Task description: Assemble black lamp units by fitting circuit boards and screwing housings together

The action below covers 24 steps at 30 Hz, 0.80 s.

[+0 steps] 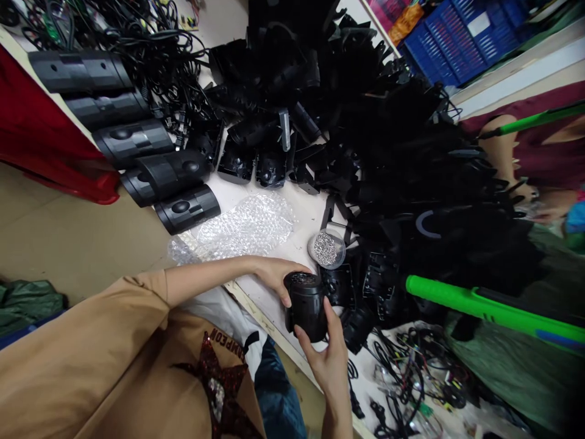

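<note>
A black plastic cylindrical housing (307, 311) with a perforated round end facing up is between my two hands at the table's front edge. My left hand (276, 278) wraps around its left and far side. My right hand (325, 347) grips its near right side, thumb and fingers pressed on the wall. Just beyond it stands a clear round tub (326, 249) of small silvery screws. Open black housing shells (380, 277) lie to the right of the housing. What is inside the held housing is hidden.
Bubble wrap (249, 225) lies left of the tub. Several finished-looking black cylinders (187, 208) line the left edge. Black parts (388, 140) heap across the back. A green power screwdriver (457, 297) juts in from the right, above cables (411, 378). A co-worker's arm (503, 149) shows opposite.
</note>
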Each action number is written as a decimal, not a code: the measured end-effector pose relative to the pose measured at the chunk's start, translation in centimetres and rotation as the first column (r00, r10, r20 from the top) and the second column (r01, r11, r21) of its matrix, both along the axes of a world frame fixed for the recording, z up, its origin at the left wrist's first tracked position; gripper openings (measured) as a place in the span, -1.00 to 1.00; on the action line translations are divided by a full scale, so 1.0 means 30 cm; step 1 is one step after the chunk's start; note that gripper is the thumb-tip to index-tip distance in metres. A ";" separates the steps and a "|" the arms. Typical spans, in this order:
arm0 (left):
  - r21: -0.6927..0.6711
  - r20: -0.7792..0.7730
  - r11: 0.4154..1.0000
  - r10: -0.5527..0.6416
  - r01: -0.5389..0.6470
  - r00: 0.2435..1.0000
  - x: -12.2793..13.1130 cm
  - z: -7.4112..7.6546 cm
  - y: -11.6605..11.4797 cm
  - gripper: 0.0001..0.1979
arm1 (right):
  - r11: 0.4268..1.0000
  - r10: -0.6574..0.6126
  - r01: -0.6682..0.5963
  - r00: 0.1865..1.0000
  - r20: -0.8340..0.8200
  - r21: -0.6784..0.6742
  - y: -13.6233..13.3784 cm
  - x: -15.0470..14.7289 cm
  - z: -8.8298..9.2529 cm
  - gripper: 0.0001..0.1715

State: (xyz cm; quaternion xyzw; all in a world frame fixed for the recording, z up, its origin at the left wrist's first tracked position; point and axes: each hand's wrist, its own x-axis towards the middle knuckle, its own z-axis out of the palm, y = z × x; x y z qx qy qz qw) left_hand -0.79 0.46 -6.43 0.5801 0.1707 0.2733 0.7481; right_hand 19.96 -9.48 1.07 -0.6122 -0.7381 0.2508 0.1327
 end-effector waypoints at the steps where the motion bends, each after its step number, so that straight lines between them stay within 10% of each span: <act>1: -0.008 -0.001 1.000 -0.002 0.002 1.000 0.001 -0.002 -0.001 -0.22 | 1.000 0.005 -0.005 1.000 -0.001 -0.004 0.000 -0.001 0.001 -0.20; 24: -0.087 0.045 0.993 -0.070 0.074 0.996 -0.005 0.016 -0.007 -0.20 | 0.998 0.018 -0.020 1.000 -0.022 -0.063 -0.011 -0.002 0.017 -0.21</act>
